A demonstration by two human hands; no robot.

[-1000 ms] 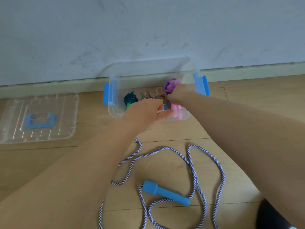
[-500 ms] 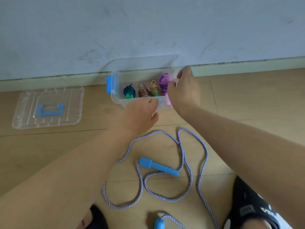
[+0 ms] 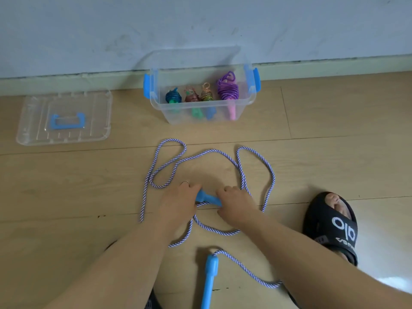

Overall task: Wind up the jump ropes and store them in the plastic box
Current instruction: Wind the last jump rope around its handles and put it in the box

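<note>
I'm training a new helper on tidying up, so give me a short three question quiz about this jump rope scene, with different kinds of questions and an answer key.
1. True or false: the lid is closed on the plastic box.
2. How many wound rope bundles stand in the box? A) two B) four C) six
3. Fill in: both hands meet at one blue ____ of the loose striped rope.

Key
1. False: it lies on the floor, left of the box.
2. B, the purple bundle being the tallest.
3. Handle: the left hand and right hand are at its two ends; the other handle lies untouched.
</note>
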